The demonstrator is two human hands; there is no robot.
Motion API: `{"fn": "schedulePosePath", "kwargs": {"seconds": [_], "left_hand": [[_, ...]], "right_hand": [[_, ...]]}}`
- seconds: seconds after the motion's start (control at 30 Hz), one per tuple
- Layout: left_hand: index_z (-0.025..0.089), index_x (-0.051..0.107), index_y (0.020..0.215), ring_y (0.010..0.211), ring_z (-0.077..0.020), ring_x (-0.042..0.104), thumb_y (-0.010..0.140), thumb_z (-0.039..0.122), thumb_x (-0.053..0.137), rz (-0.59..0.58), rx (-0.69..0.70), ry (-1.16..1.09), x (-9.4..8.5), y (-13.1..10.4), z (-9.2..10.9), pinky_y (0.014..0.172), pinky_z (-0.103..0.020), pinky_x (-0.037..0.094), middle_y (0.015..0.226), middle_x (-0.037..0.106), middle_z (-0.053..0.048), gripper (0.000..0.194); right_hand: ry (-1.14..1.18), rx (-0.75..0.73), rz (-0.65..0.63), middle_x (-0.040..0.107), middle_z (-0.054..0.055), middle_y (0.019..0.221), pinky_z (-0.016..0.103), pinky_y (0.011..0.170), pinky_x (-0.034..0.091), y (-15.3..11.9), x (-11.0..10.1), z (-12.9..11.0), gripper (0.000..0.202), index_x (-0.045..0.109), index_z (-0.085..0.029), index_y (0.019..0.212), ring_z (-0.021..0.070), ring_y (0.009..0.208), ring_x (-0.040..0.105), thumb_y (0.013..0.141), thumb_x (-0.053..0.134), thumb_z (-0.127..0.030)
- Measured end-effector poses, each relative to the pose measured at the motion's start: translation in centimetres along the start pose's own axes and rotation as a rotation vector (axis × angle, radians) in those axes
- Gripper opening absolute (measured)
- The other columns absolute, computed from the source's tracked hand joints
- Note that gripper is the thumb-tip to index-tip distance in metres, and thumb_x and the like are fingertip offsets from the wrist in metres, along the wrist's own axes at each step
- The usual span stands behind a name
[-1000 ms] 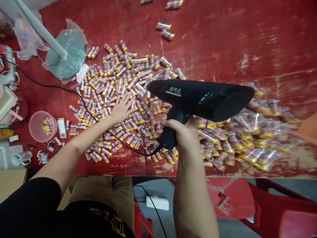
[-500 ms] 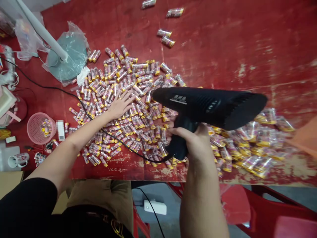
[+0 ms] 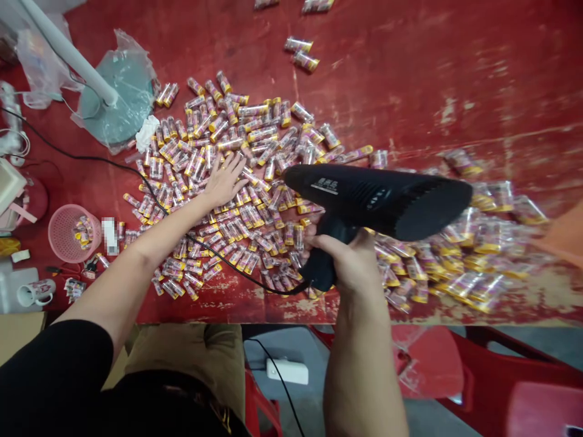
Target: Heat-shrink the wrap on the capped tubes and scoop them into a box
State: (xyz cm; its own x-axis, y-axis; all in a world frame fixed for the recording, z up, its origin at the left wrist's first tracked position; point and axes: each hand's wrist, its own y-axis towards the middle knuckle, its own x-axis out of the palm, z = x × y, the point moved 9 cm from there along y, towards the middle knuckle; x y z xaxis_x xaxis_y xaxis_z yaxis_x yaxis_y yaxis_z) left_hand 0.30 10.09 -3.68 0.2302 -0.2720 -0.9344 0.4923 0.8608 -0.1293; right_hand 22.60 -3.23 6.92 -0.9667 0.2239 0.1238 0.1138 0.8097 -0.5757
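My right hand (image 3: pixel 346 258) is wrapped round the handle of a black hair dryer (image 3: pixel 364 194). The dryer's narrow nozzle points left over a spread of small clear tubes with yellow ends (image 3: pixel 250 215). Palm down, my left hand (image 3: pixel 226 180) rests among these tubes with its fingers spread, just left of the nozzle. Its fingertips touch or hover over some of them; which of the two I cannot tell. From the bottom of the dryer's handle, a black cord (image 3: pixel 218 255) runs left under my left forearm.
A looser heap of clear wrapped tubes (image 3: pixel 473 243) lies right of the dryer on the red table (image 3: pixel 410 73). At left are a plastic-covered lamp base (image 3: pixel 118 100), a pink basket (image 3: pixel 54 237) with tubes and a mug (image 3: pixel 34 294). Red chairs (image 3: pixel 428 364) stand below the edge.
The view has shifted slightly. The dryer has swung a little, its rear end now further left, showing more tubes behind it. My left hand stays spread over the tubes.
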Motion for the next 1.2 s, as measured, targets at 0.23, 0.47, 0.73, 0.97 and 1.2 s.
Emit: {"fn": "schedulePosePath", "kwargs": {"seconds": [0.23, 0.47, 0.73, 0.97, 1.2], "left_hand": [[0.018, 0.015, 0.162, 0.158, -0.0294, 0.007, 0.096, 0.073, 0.020, 0.032, -0.014, -0.006, -1.8, -4.0, 0.0, 0.126, -0.057, 0.004, 0.169, 0.014, -0.016, 0.086], [0.019, 0.014, 0.162, 0.158, -0.0274, 0.003, 0.100, 0.066, 0.017, 0.023, 0.061, -0.052, -0.9, -4.1, 4.2, 0.127, -0.055, 0.003, 0.170, 0.013, -0.015, 0.078], [0.021, 0.019, 0.161, 0.158, -0.0233, 0.000, 0.103, 0.055, 0.012, -0.211, 0.386, 0.011, 6.2, -5.2, 20.4, 0.129, -0.052, -0.002, 0.170, 0.013, -0.010, 0.068], [0.023, 0.017, 0.162, 0.158, -0.0261, 0.003, 0.102, 0.060, 0.024, -0.314, 0.369, 0.046, 8.5, -7.0, 20.8, 0.128, -0.056, 0.001, 0.169, 0.018, -0.009, 0.070], [0.024, 0.014, 0.163, 0.158, -0.0270, -0.004, 0.104, 0.053, 0.025, -0.340, 0.585, 0.186, 8.4, -6.2, 27.0, 0.128, -0.055, 0.001, 0.171, 0.004, -0.008, 0.067]], "right_hand": [[0.049, 0.021, -0.068, 0.061, -0.004, 0.065, 0.028, 0.041, 0.046, -1.0, 2.7, 1.1, 0.032, 0.061, -0.024, 0.082, 0.0124, 0.046, 0.049, 0.052, 0.074, -0.021], [0.059, 0.003, 0.176, 0.061, -0.005, 0.072, 0.024, 0.042, 0.046, -4.8, -3.1, 4.2, 0.033, 0.062, -0.022, 0.085, 0.0100, 0.048, 0.050, 0.057, 0.080, -0.024], [0.296, 0.126, 0.310, 0.057, -0.003, 0.079, 0.025, 0.048, 0.048, -14.1, -9.4, 6.8, 0.039, 0.062, -0.021, 0.095, 0.0109, 0.056, 0.055, 0.063, 0.084, -0.023], [0.562, 0.233, 0.486, 0.050, -0.004, 0.081, 0.023, 0.053, 0.049, -22.0, -9.4, 11.9, 0.038, 0.058, -0.023, 0.097, 0.0104, 0.064, 0.051, 0.067, 0.081, -0.021], [0.764, 0.196, 0.618, 0.046, -0.004, 0.080, 0.022, 0.054, 0.047, -22.1, -10.9, 13.8, 0.039, 0.057, -0.023, 0.095, 0.0101, 0.065, 0.046, 0.062, 0.077, -0.019]]}}
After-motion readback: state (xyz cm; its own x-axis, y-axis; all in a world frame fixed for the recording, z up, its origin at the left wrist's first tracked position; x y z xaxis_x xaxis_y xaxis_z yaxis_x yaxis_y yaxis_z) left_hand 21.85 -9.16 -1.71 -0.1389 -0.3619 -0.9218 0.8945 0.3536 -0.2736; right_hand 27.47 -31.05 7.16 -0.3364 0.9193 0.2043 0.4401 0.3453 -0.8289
